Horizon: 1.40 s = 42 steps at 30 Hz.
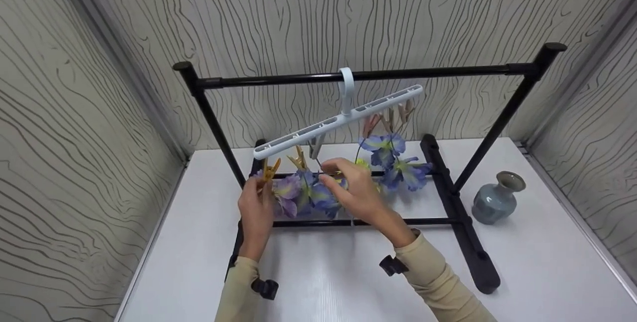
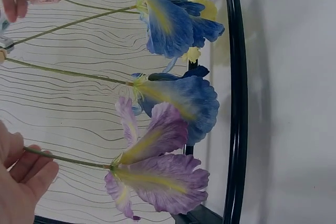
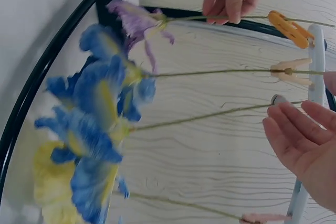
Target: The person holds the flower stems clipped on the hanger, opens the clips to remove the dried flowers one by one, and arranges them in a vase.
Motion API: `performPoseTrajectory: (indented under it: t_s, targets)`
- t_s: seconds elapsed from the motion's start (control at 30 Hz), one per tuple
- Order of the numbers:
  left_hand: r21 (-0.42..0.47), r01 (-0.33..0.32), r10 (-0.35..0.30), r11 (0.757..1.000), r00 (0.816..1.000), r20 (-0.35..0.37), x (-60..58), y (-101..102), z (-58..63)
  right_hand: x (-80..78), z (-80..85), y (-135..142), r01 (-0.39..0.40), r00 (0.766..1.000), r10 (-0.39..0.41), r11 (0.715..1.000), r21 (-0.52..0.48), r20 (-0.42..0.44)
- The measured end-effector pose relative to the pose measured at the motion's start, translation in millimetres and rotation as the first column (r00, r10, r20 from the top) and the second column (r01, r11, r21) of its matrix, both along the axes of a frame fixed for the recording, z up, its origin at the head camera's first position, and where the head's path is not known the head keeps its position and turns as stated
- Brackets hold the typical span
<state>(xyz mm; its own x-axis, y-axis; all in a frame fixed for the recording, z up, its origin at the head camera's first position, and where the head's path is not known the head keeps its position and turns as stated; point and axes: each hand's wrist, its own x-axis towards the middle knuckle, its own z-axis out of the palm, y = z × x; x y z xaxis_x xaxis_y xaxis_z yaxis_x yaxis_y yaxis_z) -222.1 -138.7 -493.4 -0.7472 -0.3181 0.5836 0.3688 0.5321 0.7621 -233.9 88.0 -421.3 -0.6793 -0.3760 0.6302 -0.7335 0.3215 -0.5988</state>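
A purple artificial iris (image 2: 163,177) hangs upside down at the left end of a pale blue clip hanger (image 1: 303,138). My left hand (image 1: 256,207) pinches its stem, between the bloom and an orange clothespin (image 3: 290,29). Farther right, my right hand (image 1: 356,190) has loosely bent fingers beside a grey clothespin (image 1: 316,146), with nothing gripped between them. Blue irises (image 2: 178,100) hang by their stems next to the purple one. One is held by a beige clothespin (image 3: 291,72). The hanger slopes down to the left.
A black rack (image 1: 423,71) carries the hanger on its top bar and stands on a white table (image 1: 318,272). More blue irises (image 1: 405,172) and a yellow bloom (image 3: 52,182) hang there too. At the right stands a blue-grey vase (image 1: 494,202). Wood-patterned walls surround the table.
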Motion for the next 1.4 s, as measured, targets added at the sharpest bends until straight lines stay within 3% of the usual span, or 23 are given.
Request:
performPoseTrajectory:
  t_s: [0.1, 0.2, 0.33, 0.5, 0.77, 1.03, 1.23, 1.3, 1.4]
  targets:
    - [0.017, 0.003, -0.003, 1.000, 1.000, -0.013, 0.2, -2.0, 0.2, 0.4, 6.1, -9.3, -0.053, 0.994, 0.060, 0.996, -0.076, 0.087]
    - [0.042, 0.008, -0.007, 0.999, 1.000, -0.011, 0.7, -3.6, 0.8, 0.8, 9.2, -18.2, -0.104, 0.973, 0.128, 0.986, -0.131, 0.190]
    - [0.067, 0.008, -0.009, 0.998, 1.000, 0.013, 1.0, -4.6, 1.1, 0.0, 9.5, -29.7, -0.172, 0.919, 0.235, 0.961, -0.217, 0.316]
    - [0.090, 0.020, -0.024, 0.996, 0.999, 0.044, 0.9, -4.9, 0.1, -2.9, 6.6, -43.6, -0.221, 0.831, 0.362, 0.912, -0.346, 0.422]
    - [0.103, 0.036, -0.041, 0.994, 0.998, 0.047, 1.0, -8.0, -1.6, -3.6, -1.5, -68.1, -0.182, 0.746, 0.431, 0.865, -0.467, 0.508]
    - [0.146, 0.060, -0.072, 0.988, 0.994, 0.077, 3.5, -8.9, 0.3, -1.8, -3.4, -88.3, -0.091, 0.636, 0.567, 0.729, -0.678, 0.524]
    - [0.167, 0.062, -0.080, 0.984, 0.992, 0.101, 4.7, -9.8, 1.4, -3.0, -1.8, -99.3, -0.135, 0.554, 0.651, 0.686, -0.715, 0.519]
    - [0.173, 0.058, -0.078, 0.983, 0.991, 0.108, 5.1, -10.2, 1.5, -4.4, -0.7, -102.6, -0.140, 0.544, 0.657, 0.684, -0.716, 0.522]
    - [0.180, 0.060, -0.081, 0.982, 0.990, 0.114, 6.1, -10.5, 2.6, -5.7, -0.4, -108.6, -0.084, 0.562, 0.637, 0.678, -0.730, 0.527]
